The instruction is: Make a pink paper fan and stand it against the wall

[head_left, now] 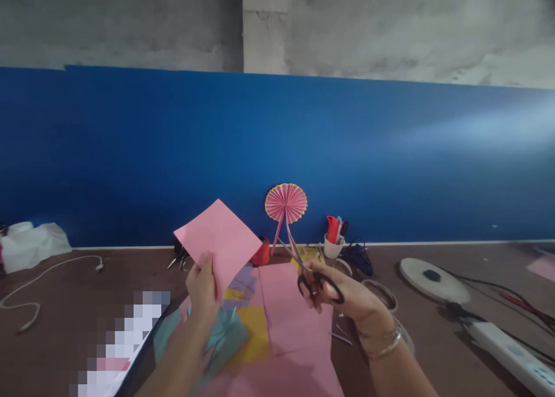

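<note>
Two hands at work over the table [108, 281], both occupied. Left hand [202, 284] held a pink square sheet [223, 235] by its lower corner, turned to a diamond and raised above the table; thumb lay flat on the near face, the other fingers mostly hidden behind, so paper was pinched between. Right hand [333, 290], bracelets [385, 345] at the wrist, gripped black-handled scissors [299, 260], fingers curled about the loops. Blades parted in a narrow V, pointing up and away, well apart from the sheet.

Beneath and between the hands: large pink paper [297, 310], with yellow paper [255, 327] and teal paper [229, 339] overlapping at its left. Beyond, against the blue panel [173, 154], a pleated pink rosette [286, 203] with yellow edging and two pink strips hanging below; blade tips overlapped the strips in view, contact uncertain. Red spool-like object [261, 253] left of the strips. White cup [333, 247] of tools to the right. Farther right, a pale disc [416, 275] and white power strip [511, 351].
</note>
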The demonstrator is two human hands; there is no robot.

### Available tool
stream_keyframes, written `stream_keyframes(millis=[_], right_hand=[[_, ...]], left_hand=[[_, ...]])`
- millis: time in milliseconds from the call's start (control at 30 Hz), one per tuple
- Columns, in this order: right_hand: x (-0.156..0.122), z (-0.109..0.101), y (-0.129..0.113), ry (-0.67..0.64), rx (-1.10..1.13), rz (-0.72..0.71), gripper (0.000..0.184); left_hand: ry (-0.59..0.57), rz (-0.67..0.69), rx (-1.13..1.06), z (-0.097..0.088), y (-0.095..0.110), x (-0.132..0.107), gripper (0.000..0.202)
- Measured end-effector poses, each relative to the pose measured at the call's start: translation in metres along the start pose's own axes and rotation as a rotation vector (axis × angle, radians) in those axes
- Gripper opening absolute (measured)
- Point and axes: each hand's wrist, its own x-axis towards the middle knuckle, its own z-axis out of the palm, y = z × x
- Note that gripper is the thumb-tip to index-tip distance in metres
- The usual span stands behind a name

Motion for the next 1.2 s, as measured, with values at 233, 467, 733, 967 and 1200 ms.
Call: stream_keyframes(millis=[233, 467, 733, 967, 1200], right_hand=[[0.006, 0.026, 0.001, -0.170, 0.153, 0.006, 0.054], [0.010, 0.025, 0.007, -0.182, 0.198, 0.030, 0.049], [0.013, 0.031, 0.006, -0.187, 0.239, 0.043, 0.047], [0.022, 0.046, 0.011, -0.151, 0.378, 0.040, 0.044], [0.028, 0.058, 0.017, -0.143, 0.520, -0.041, 0.045]], left_hand=[[0.018, -0.014, 0.005, 0.001, 0.009, -0.008, 0.030], [0.042, 0.018, 0.020, 0.004, 0.013, -0.012, 0.027], [0.038, 0.039, 0.046, 0.003, 0.012, -0.012, 0.025], [-0.049, 0.165, 0.075, 0.002, -0.002, -0.012, 0.030], [-0.051, 0.150, 0.002, 0.002, -0.010, -0.010, 0.031]])
